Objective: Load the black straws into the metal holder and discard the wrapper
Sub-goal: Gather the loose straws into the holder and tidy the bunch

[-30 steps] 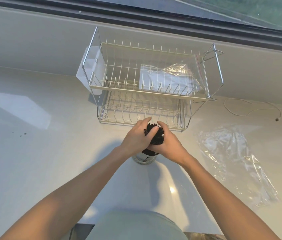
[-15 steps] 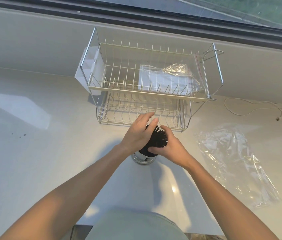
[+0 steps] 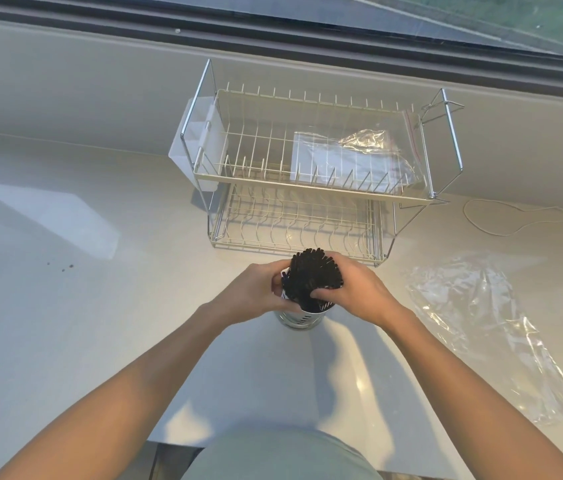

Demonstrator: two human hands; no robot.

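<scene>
Straws [image 3: 313, 277] in holder [image 3: 299, 318]; rack [image 3: 307, 188] behind, wrapper [image 3: 487, 334] right

A two-tier wire dish rack [image 3: 311, 161] stands at twelve o'clock on the pale countertop [image 3: 65, 323], its back near the low wall under the window; a white plastic cutlery caddy [image 3: 197, 147] hangs on its nine o'clock end, and a clear zip bag [image 3: 356, 161] holding something white and flat lies in the upper tier towards three o'clock. A thin white cord [image 3: 515, 216] loops on the counter at two o'clock, just beside the rack's foot; a few dark specks [image 3: 65, 266] lie at nine o'clock.
</scene>
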